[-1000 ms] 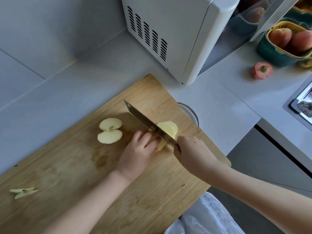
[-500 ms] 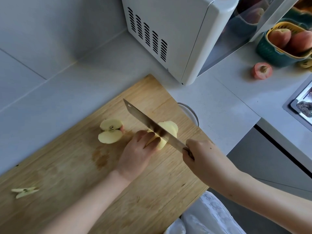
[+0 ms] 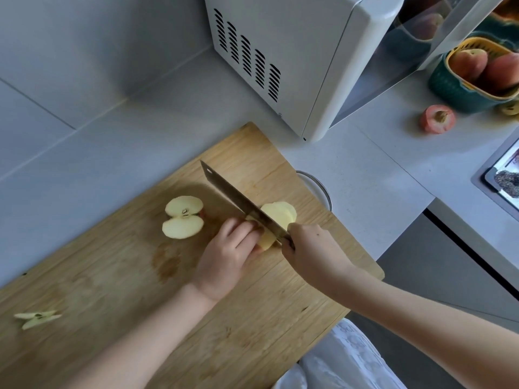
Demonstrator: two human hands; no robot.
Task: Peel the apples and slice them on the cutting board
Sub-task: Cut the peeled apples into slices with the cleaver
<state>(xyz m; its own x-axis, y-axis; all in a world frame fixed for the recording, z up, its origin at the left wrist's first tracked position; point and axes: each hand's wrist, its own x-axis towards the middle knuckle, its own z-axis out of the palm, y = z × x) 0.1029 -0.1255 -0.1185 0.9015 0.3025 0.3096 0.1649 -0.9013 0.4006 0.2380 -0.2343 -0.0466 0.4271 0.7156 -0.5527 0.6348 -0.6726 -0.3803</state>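
The left arm [image 3: 126, 346] and right arm [image 3: 421, 313] are bare; the garment [image 3: 345, 360] is white, faintly patterned.

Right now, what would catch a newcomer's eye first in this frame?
The knife, gripped by the right hand, cuts into a peeled apple that the left hand holds down in the middle of the wooden cutting board. Left of them on the board lie two more apple pieces, cut faces up. A white microwave stands behind on the counter.
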